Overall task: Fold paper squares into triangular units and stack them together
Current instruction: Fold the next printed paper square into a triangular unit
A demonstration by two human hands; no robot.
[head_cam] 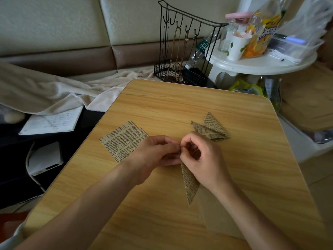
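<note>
From the head camera, both hands meet near the middle of the wooden worktop (180,105), which fills the centre of the view with its rounded far-right corner and straight left edge showing. The left hand (155,152) and the right hand (203,159) have their fingertips curled together, each grip pinching the top of a folded paper unit (189,183), a narrow printed triangle whose point hangs down towards the person, just below the right palm. The left hand's wrist partly covers the near corner of the flat paper squares (122,139), a small pile of newsprint sheets lying close to the worktop's left edge. Just beyond the right hand's knuckles lies the stack of finished triangles (210,128), overlapping one another, their points spreading to the right. Bare wood runs between that stack and the far edge, and more lies to the right of the hands and along the near side under the forearms. Past the far edge stands a black wire rack (183,51), beside a white round side table (261,62) crowded with bottles and a cup. Off the left edge lie a pale blanket (54,91) and an open notebook (52,121).
</note>
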